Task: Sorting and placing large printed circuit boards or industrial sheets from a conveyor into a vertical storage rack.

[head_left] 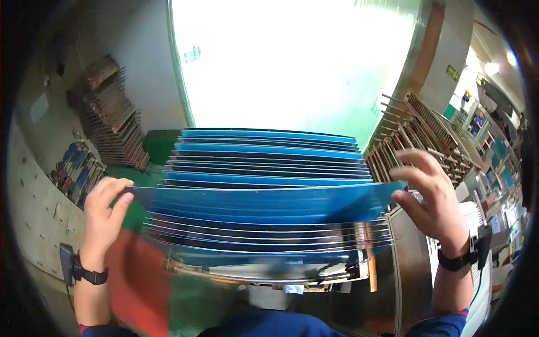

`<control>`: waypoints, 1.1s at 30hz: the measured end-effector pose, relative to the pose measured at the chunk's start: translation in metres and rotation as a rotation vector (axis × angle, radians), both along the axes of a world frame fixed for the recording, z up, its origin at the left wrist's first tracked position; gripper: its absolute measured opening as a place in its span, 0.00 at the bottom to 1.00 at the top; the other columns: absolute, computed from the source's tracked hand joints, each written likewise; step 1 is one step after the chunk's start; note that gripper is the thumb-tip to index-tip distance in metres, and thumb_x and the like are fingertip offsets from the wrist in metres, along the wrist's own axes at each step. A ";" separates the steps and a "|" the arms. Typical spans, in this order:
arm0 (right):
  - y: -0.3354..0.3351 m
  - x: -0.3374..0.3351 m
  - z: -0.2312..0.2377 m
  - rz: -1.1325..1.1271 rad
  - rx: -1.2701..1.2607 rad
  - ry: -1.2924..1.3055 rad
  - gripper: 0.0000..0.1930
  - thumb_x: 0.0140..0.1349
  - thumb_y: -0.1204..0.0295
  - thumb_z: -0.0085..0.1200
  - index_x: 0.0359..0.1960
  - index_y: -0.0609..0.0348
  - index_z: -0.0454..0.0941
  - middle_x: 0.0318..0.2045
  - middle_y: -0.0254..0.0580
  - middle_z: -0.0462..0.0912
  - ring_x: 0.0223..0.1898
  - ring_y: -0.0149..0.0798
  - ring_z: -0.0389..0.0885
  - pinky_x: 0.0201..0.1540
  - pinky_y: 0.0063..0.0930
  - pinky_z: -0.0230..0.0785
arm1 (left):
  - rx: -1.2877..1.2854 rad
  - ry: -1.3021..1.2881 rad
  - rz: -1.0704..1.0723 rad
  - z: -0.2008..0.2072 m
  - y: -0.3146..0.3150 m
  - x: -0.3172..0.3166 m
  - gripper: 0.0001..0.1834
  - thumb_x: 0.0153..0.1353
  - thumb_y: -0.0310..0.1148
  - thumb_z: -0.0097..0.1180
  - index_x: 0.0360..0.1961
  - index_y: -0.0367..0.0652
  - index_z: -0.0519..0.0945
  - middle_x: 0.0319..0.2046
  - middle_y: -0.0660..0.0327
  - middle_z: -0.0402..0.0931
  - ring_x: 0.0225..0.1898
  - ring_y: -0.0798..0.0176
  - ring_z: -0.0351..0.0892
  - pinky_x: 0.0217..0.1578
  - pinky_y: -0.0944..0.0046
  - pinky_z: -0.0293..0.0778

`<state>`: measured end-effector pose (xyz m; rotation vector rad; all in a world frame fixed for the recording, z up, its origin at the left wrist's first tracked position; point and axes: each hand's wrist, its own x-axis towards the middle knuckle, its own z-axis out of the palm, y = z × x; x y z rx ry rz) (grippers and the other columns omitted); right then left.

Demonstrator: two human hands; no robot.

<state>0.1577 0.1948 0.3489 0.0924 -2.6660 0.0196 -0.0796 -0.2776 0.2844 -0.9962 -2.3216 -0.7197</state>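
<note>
A long, shiny blue panel stretches between my two hands, tilted in front of a rack of similar sheets. My left hand pinches its left end between thumb and fingers. At the panel's upper right corner, my right hand grips with the thumb below and the slightly blurred fingers above. Behind it, several thin sheets with blue faces stand in rows, one behind another. More thin sheet edges show on the near side, below the held panel. The rack's lower frame is partly hidden.
Wooden racks with rows of pegs stand at the right, and stacked peg racks at the far left. A bright window or doorway lies ahead. Grey cabinets line the left; red flooring borders green.
</note>
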 end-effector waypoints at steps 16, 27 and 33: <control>-0.019 -0.072 -0.065 0.223 0.048 -0.299 0.38 0.73 0.40 0.43 0.75 0.53 0.62 0.72 0.60 0.64 0.74 0.65 0.58 0.75 0.60 0.50 | -0.337 -0.009 -0.278 0.029 0.067 -0.014 0.39 0.69 0.67 0.45 0.61 0.42 0.77 0.67 0.46 0.68 0.69 0.38 0.65 0.70 0.43 0.59; -0.019 -0.056 -0.104 0.275 -0.225 -0.360 0.40 0.69 0.40 0.46 0.74 0.54 0.64 0.74 0.63 0.58 0.76 0.67 0.53 0.76 0.65 0.42 | -0.789 -0.238 -0.432 0.005 0.108 0.017 0.42 0.74 0.61 0.40 0.78 0.45 0.57 0.79 0.50 0.49 0.80 0.42 0.43 0.76 0.40 0.39; -0.002 -0.055 -0.115 0.293 -0.271 -0.269 0.39 0.69 0.44 0.50 0.73 0.56 0.65 0.74 0.63 0.59 0.76 0.67 0.54 0.76 0.64 0.44 | -0.764 -0.256 -0.423 -0.006 0.108 0.015 0.41 0.74 0.60 0.41 0.79 0.46 0.57 0.79 0.49 0.49 0.79 0.39 0.43 0.76 0.39 0.39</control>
